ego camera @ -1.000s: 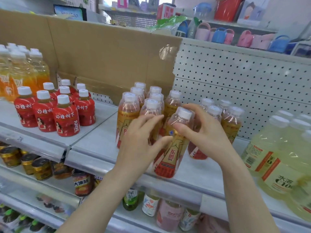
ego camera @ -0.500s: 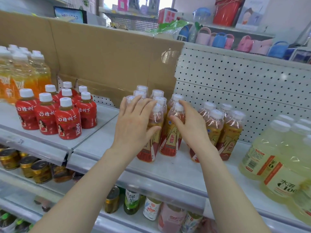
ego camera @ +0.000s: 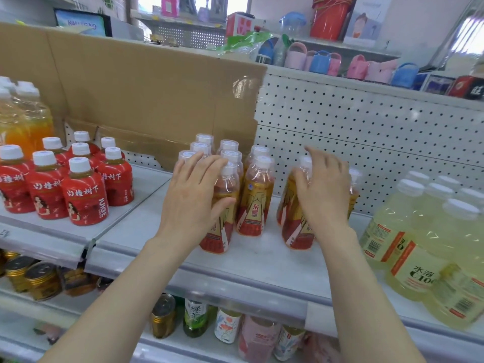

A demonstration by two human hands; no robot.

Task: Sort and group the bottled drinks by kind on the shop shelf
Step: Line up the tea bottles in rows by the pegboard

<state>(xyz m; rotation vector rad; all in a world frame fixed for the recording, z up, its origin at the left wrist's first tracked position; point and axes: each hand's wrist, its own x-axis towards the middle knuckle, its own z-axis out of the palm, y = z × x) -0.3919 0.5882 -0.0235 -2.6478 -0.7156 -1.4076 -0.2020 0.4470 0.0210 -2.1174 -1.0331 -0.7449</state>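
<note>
Small amber drink bottles with red-and-gold labels and white caps stand in two clusters on the grey shelf (ego camera: pixel 256 260). My left hand (ego camera: pixel 193 195) lies against the left cluster (ego camera: pixel 255 205), its fingers straight over the caps and its thumb across the front bottle (ego camera: pixel 217 237). My right hand (ego camera: pixel 322 195) rests on the right cluster (ego camera: pixel 297 231) with fingers spread and pointing up, hiding most of those bottles. A gap of bare shelf separates the clusters.
Red juice bottles (ego camera: pixel 83 197) stand at the left, with orange drinks (ego camera: pixel 23 121) behind them. Large pale yellow bottles (ego camera: pixel 419 244) crowd the right. Cardboard (ego camera: pixel 157 95) and pegboard (ego camera: pixel 366 127) back the shelf. Cans (ego camera: pixel 39 279) and mixed bottles (ego camera: pixel 196 318) sit on the shelf below.
The bottle my right hand held tilted a second ago now stands in the left cluster. My right hand has let go and shifted right onto the other cluster. My left hand has stayed on the left cluster.
</note>
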